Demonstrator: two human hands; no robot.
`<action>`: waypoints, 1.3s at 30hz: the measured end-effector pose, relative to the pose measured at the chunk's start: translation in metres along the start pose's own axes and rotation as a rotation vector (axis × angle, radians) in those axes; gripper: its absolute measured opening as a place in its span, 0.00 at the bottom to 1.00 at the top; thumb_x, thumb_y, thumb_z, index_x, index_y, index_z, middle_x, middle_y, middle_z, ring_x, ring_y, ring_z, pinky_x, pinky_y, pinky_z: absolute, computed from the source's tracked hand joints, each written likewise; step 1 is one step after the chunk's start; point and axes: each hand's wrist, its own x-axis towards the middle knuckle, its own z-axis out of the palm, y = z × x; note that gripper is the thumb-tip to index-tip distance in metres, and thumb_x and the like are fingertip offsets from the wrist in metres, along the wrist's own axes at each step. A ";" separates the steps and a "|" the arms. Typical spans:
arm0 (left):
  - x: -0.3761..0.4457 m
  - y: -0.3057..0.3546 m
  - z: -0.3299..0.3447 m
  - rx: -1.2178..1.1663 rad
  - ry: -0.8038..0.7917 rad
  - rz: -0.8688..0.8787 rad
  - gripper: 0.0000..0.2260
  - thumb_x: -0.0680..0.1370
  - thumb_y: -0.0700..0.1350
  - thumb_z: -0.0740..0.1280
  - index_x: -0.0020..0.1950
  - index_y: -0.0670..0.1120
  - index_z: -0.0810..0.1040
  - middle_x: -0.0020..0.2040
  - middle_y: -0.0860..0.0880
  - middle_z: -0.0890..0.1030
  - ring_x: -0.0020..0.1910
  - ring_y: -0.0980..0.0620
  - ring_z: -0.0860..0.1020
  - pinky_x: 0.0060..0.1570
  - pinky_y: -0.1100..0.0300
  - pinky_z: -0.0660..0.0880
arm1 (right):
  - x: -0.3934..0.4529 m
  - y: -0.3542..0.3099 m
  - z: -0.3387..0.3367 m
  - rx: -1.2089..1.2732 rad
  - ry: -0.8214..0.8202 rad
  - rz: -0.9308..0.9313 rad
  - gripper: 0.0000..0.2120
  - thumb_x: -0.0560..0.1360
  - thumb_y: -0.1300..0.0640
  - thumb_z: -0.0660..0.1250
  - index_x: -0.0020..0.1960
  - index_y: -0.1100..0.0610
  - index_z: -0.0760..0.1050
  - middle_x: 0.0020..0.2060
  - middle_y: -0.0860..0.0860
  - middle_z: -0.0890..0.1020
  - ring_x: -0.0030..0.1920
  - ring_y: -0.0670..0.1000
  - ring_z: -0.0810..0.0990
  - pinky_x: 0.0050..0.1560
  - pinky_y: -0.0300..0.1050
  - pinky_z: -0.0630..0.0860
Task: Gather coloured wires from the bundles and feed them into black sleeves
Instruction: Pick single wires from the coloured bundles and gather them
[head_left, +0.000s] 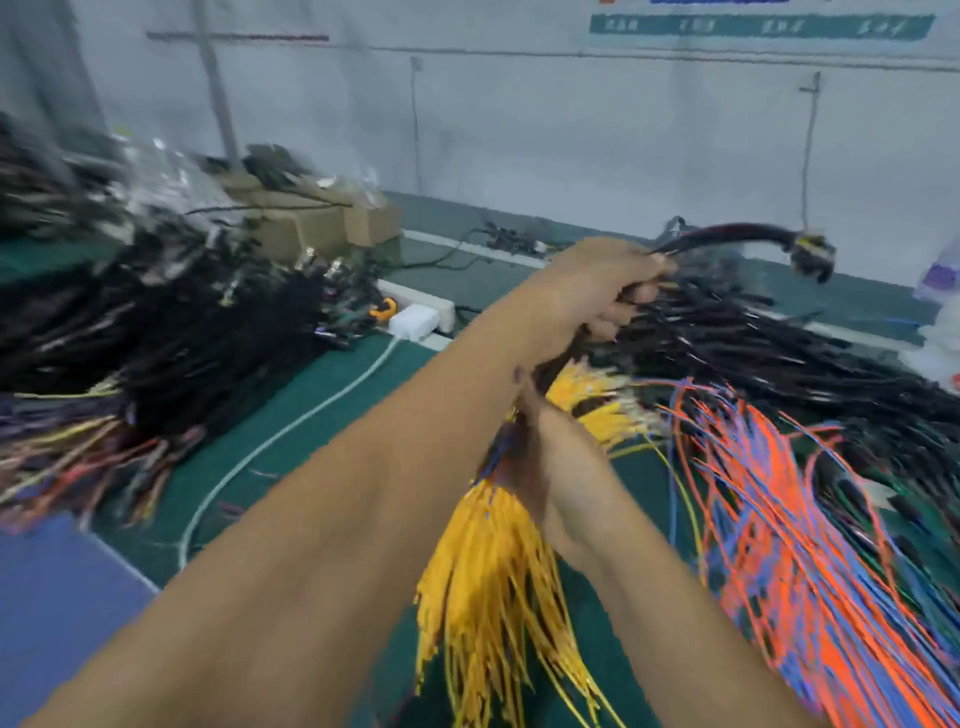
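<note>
Fingers of the left hand (597, 291) curl round a black flexible sleeve (727, 234), whose long axis runs up and right from them to a black plug end. Just below, the right hand (540, 467) pinches thin coloured wires (498, 452) beside the yellow wire bundle (493, 587), the nearer hand for feeding. Writing on the wall banner (758, 26) is too blurred to read.

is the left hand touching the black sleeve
Touching: the head view shows the left hand curled round the black sleeve, which runs out of its fist.
</note>
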 end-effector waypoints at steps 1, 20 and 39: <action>-0.001 0.006 -0.011 0.019 0.045 0.006 0.06 0.83 0.41 0.56 0.52 0.44 0.72 0.31 0.50 0.65 0.21 0.59 0.56 0.19 0.69 0.52 | 0.004 0.004 0.010 -0.049 -0.055 0.012 0.15 0.78 0.45 0.60 0.40 0.56 0.73 0.25 0.53 0.75 0.23 0.51 0.72 0.26 0.40 0.71; -0.053 -0.072 -0.251 1.430 0.681 -0.253 0.22 0.75 0.51 0.66 0.67 0.44 0.71 0.64 0.36 0.71 0.65 0.37 0.68 0.63 0.42 0.68 | 0.008 0.021 -0.066 -0.914 0.062 0.130 0.07 0.79 0.46 0.61 0.53 0.42 0.76 0.37 0.43 0.77 0.36 0.42 0.75 0.38 0.37 0.69; 0.007 -0.188 -0.130 0.344 0.748 -0.335 0.10 0.73 0.49 0.73 0.48 0.43 0.84 0.40 0.48 0.81 0.39 0.52 0.76 0.45 0.61 0.69 | 0.000 0.029 -0.125 -0.792 0.171 -0.028 0.09 0.81 0.59 0.60 0.52 0.50 0.78 0.28 0.45 0.76 0.29 0.41 0.71 0.31 0.32 0.68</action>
